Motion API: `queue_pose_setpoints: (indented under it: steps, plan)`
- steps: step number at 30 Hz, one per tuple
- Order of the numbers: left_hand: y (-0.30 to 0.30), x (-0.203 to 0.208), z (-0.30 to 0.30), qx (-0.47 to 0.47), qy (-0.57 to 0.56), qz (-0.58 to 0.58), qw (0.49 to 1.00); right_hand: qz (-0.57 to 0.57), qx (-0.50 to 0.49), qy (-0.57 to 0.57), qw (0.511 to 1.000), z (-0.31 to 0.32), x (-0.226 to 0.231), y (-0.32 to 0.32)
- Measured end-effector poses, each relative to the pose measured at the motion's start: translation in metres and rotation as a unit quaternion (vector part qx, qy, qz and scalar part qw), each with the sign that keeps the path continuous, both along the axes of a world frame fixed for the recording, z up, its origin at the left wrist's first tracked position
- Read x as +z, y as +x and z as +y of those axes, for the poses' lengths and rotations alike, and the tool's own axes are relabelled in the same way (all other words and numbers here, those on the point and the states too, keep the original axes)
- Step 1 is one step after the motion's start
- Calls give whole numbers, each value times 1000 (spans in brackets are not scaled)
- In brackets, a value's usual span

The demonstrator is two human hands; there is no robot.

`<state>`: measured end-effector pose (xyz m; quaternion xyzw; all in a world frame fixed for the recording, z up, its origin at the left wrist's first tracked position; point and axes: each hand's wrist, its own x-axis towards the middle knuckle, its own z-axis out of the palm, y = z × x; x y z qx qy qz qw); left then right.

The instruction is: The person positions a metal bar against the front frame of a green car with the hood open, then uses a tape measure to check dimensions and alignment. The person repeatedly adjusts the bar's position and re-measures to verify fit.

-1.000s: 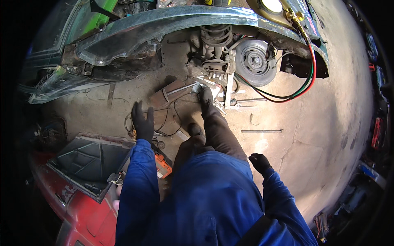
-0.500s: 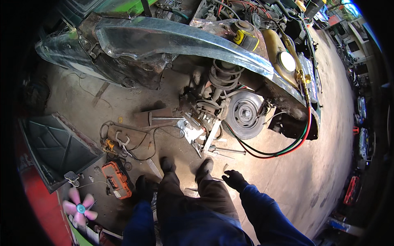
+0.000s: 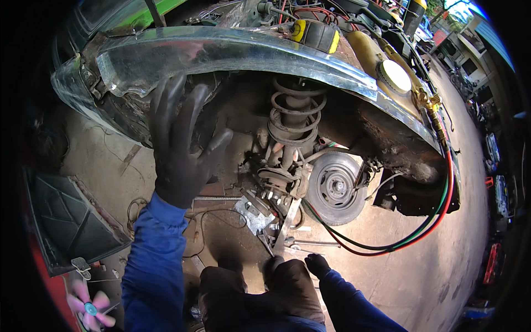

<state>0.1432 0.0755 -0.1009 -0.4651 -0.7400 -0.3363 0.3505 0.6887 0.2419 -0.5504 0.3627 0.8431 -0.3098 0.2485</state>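
My left hand (image 3: 180, 138), in a black glove, is raised with its fingers spread. Its fingertips overlap the lower edge of the car's stripped metal fender (image 3: 221, 52); whether they touch it I cannot tell. Lower down, my gloved right hand (image 3: 318, 266) hangs over the floor beside my knee, fingers loosely bent, nothing visible in it. Inside the open wheel arch stands a coil spring and strut (image 3: 296, 113), with the bare wheel hub (image 3: 276, 180) beneath. A yellow and black tape measure (image 3: 316, 34) rests on the inner bodywork above the arch.
A spare-looking wheel (image 3: 336, 188) lies beyond the hub. Red and green hoses (image 3: 381, 250) loop from a brass torch (image 3: 428, 105) down toward the floor. A dark panel (image 3: 74, 216) and a pink-bladed fan (image 3: 90, 308) are at left. Cables and metal pieces litter the floor by my feet.
My left hand has risen from beside my leg to the fender, fingers spreading. My right hand has dropped slightly lower. The car now appears closer.
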Motion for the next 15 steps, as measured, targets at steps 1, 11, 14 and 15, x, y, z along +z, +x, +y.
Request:
queue_pose_setpoints:
  steps: [1,11,14,15]
  plan:
    - [-13,7,17,-36,16,48,998,-50,70,16,996,9,-29,5]
    - [-46,-7,133,-91,281,267,917,4,-76,79,994,41,-213,10]
    - [-51,-13,139,-65,320,310,893,38,-25,111,993,42,-254,-13]
    - [-51,-14,140,-56,329,323,886,29,-34,107,993,45,-263,-22]
